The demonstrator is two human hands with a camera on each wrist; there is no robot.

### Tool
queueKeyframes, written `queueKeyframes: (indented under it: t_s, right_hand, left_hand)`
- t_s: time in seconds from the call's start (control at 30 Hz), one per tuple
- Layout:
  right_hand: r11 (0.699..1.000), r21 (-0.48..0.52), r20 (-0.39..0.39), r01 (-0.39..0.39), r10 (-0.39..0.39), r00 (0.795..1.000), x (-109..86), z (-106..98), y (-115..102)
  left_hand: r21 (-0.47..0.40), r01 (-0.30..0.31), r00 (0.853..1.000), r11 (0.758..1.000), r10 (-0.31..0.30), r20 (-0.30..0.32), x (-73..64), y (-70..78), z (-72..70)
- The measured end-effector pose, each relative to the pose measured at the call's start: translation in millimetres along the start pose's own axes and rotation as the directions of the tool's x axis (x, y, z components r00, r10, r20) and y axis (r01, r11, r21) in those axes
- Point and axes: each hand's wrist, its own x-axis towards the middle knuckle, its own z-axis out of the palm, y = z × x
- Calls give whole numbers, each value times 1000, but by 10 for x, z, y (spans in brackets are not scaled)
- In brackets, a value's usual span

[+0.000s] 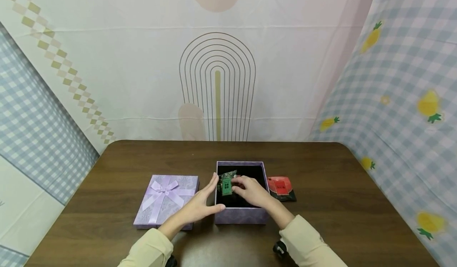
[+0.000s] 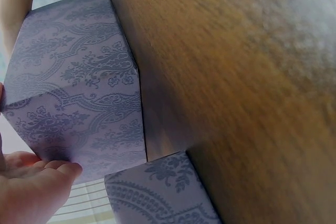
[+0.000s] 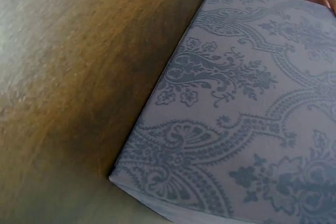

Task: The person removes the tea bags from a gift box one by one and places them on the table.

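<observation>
A lidless purple patterned box (image 1: 241, 216) with a black inside stands on the table. Inside it, toward the left wall, is a small green packet (image 1: 227, 185). My right hand (image 1: 254, 191) reaches in over the right side, with bent thumb and fingers pinching the packet's right edge. My left hand (image 1: 200, 205) is at the box's left side, its fingers straight along the wall and its thumb stretched toward the front corner. In the left wrist view, fingertips (image 2: 65, 169) lie against the box's patterned wall (image 2: 79, 72). The right wrist view shows mostly the box's outer wall (image 3: 226, 93).
Left of the box lies its purple lid (image 1: 166, 199) with a ribbon bow. A red and black packet (image 1: 282, 188) rests on the table close to the box's right side. The brown wooden table (image 1: 321, 219) ends at a curtain-like backdrop (image 1: 285, 80).
</observation>
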Motion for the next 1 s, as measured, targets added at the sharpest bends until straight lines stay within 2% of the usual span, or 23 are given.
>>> queueKeyframes:
  t_s: [0.13, 0.27, 0.4, 0.53, 0.73, 1.0]
  right_hand:
    - [998, 65, 119, 11, -18, 993, -3, -20, 15]
    - [997, 70, 149, 31, -42, 988, -3, -27, 19]
    - [997, 80, 94, 16, -24, 995, 2, -32, 13]
    - [995, 104, -11, 0, 1, 1000, -1, -28, 11]
    - [991, 131, -162, -29, 50, 985, -11, -41, -20]
    - [983, 179, -197, -42, 78, 977, -21, -72, -46]
  left_hand:
    - [-9, -2, 1000, 1000, 2, 6, 5, 3, 9]
    - [-14, -5, 1000, 1000, 5, 7, 3, 0, 11]
    - [-7, -6, 1000, 1000, 6, 4, 0, 1, 10]
    - [-7, -8, 1000, 1000, 8, -1, -3, 2, 9]
    - [-4, -13, 1000, 1000, 13, -11, -12, 12, 7]
    - [8, -13, 1000, 1000, 13, -12, 7, 6, 9]
